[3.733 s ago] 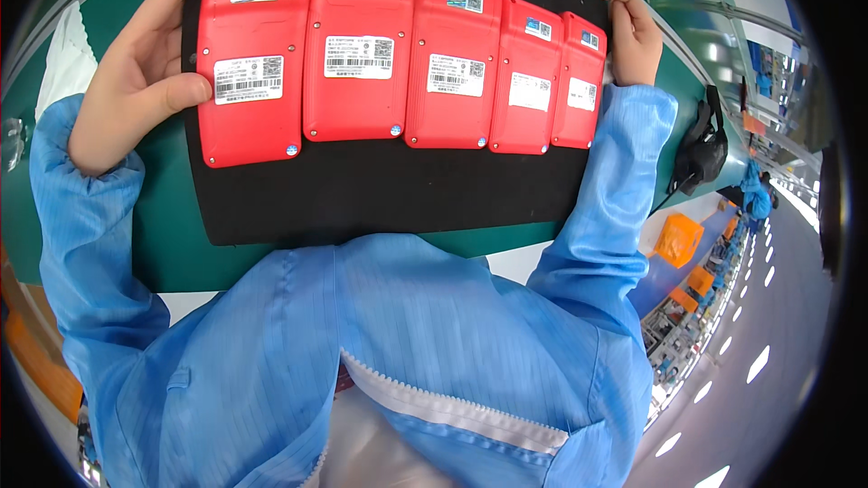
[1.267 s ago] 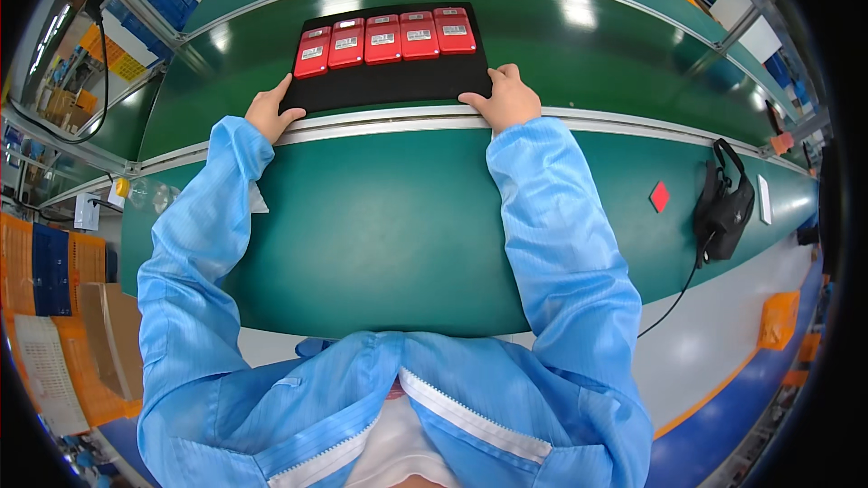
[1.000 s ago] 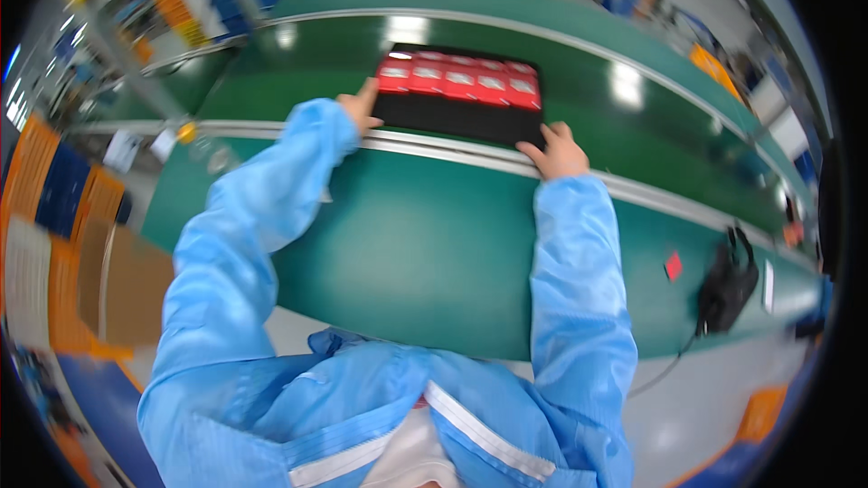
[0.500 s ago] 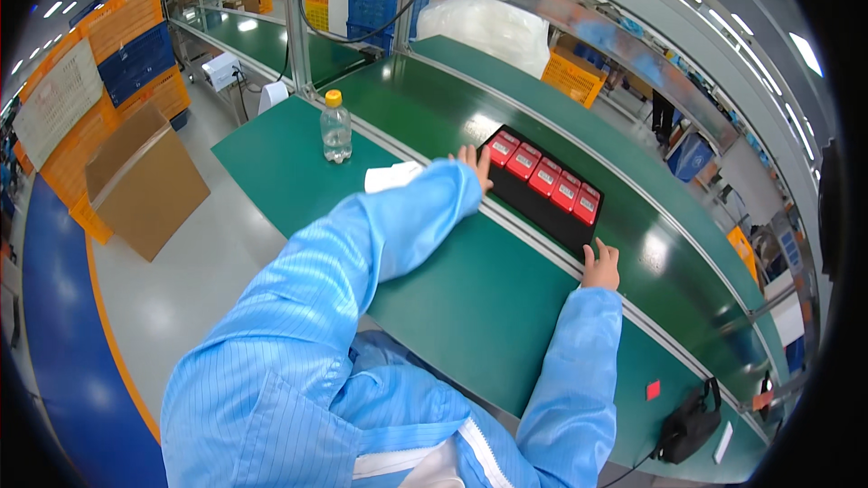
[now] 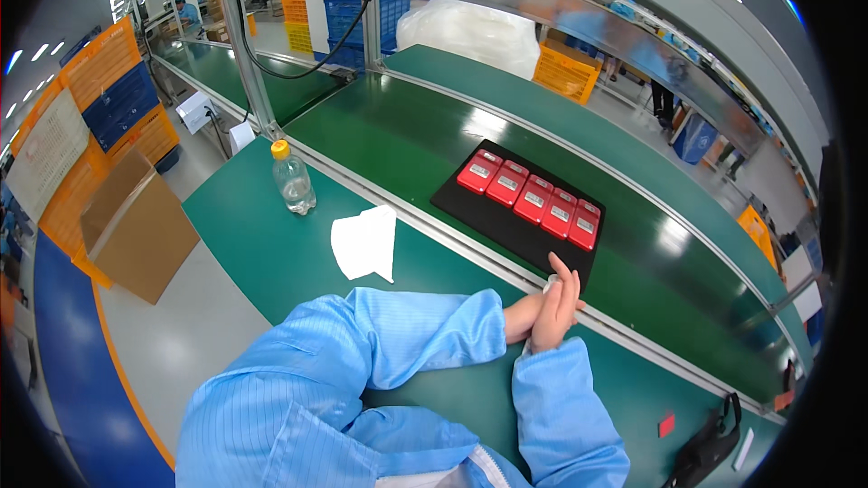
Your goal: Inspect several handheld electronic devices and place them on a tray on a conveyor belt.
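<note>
My left hand [image 5: 520,317] and my right hand [image 5: 555,312] meet at the metal rail of the bench, just in front of a black mat [image 5: 479,223]. The right hand's fingers are stretched out and lie against the left hand, whose fingers are mostly hidden behind it. A small whitish spot shows between them, too small to name. Several flat red rectangular pieces [image 5: 533,200] with pale labels lie in a slanted row on the mat. Neither hand touches these pieces. The mat rests on the dark green conveyor belt [image 5: 380,140].
A clear bottle with a yellow cap [image 5: 294,183] and a white sheet [image 5: 364,244] stand and lie on the green bench at left. A small red square [image 5: 666,425] and a black bag [image 5: 710,443] lie at right. A cardboard box [image 5: 140,226] stands beyond the bench's left end.
Both hands have left the mat's ends and come together at its near side. The red row remains on the mat. The view has shifted a little.
</note>
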{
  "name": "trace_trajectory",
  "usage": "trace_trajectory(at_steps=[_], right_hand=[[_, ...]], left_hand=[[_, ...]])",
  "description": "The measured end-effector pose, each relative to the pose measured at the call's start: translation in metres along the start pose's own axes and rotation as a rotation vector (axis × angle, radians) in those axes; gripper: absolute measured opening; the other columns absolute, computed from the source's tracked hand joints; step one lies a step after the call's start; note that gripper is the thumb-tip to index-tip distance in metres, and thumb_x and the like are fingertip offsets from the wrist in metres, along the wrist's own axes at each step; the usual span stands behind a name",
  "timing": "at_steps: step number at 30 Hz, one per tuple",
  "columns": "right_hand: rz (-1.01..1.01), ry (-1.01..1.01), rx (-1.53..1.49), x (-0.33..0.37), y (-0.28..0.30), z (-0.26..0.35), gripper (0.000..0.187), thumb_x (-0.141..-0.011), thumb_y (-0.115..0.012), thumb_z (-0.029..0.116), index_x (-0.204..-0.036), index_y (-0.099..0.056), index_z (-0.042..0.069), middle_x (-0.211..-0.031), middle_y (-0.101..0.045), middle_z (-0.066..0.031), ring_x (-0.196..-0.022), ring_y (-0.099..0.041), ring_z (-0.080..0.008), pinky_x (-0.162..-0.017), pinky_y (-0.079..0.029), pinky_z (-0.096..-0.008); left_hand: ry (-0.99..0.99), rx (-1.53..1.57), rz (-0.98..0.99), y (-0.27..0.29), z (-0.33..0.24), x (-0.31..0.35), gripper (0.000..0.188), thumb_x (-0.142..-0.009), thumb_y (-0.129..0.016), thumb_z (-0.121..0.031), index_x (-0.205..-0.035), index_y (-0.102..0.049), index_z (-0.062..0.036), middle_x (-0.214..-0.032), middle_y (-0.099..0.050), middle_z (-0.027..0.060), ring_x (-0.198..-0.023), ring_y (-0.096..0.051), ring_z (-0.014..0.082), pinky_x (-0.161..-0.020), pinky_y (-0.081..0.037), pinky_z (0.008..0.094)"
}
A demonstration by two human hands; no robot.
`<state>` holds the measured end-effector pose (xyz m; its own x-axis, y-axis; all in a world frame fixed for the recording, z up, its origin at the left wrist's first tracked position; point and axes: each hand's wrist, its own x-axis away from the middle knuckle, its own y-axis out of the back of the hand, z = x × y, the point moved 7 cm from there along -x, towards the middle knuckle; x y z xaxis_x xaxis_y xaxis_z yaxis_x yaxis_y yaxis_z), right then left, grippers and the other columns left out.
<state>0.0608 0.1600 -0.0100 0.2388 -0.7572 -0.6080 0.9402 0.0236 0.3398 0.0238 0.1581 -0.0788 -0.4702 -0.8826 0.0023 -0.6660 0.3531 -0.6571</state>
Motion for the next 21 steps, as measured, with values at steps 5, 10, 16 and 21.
trace_trajectory(at_steps=[5, 10, 16, 21], right_hand=[[0.166, 0.274, 0.312, -0.003, 0.001, 0.057, 0.043, -0.088, -0.055, 0.009, -0.13, -0.062, 0.005, -0.136, -0.061, -0.016, -0.134, -0.051, -0.0332, -0.122, -0.017, -0.0572], [0.362, 0.34, 0.406, 0.006, -0.031, 0.083, 0.01, -0.085, -0.067, 0.014, -0.089, -0.073, 0.007, -0.089, -0.07, -0.0092, -0.094, -0.065, -0.0299, -0.103, -0.044, -0.0521], [0.575, 0.403, 0.577, 0.049, -0.04, 0.091, 0.029, -0.093, -0.062, 0.031, -0.079, -0.059, 0.005, -0.072, -0.062, -0.0152, -0.066, -0.06, -0.0333, -0.072, -0.048, -0.0431], [0.611, 0.364, 0.502, 0.056, -0.036, 0.1, 0.033, -0.09, -0.065, 0.03, -0.111, -0.067, 0.004, -0.09, -0.068, -0.0134, -0.079, -0.064, -0.0337, -0.076, -0.05, -0.0434]], left_hand=[[-0.615, 0.354, -0.051, -0.017, -0.004, -0.011, 0.052, -0.105, -0.044, -0.041, -0.145, -0.044, -0.0079, -0.133, -0.058, 0.0128, -0.117, -0.061, 0.0267, -0.095, -0.053, 0.0385], [-0.514, 0.27, 0.14, 0.05, 0.03, -0.026, 0.034, -0.098, -0.055, -0.031, -0.125, -0.062, -0.0112, -0.124, -0.063, 0.0143, -0.107, -0.064, 0.0272, -0.092, -0.054, 0.0343], [-0.545, -0.796, 0.089, -0.063, -0.009, -0.003, 0.023, -0.084, -0.074, -0.02, -0.104, -0.068, -0.0112, -0.105, -0.062, 0.0092, -0.1, -0.062, 0.0245, -0.087, -0.049, 0.034], [-0.536, -0.828, 0.322, -0.075, -0.004, 0.007, 0.024, -0.086, -0.075, -0.011, -0.107, -0.065, -0.0077, -0.114, -0.059, 0.0116, -0.105, -0.062, 0.0248, -0.088, -0.05, 0.035]])
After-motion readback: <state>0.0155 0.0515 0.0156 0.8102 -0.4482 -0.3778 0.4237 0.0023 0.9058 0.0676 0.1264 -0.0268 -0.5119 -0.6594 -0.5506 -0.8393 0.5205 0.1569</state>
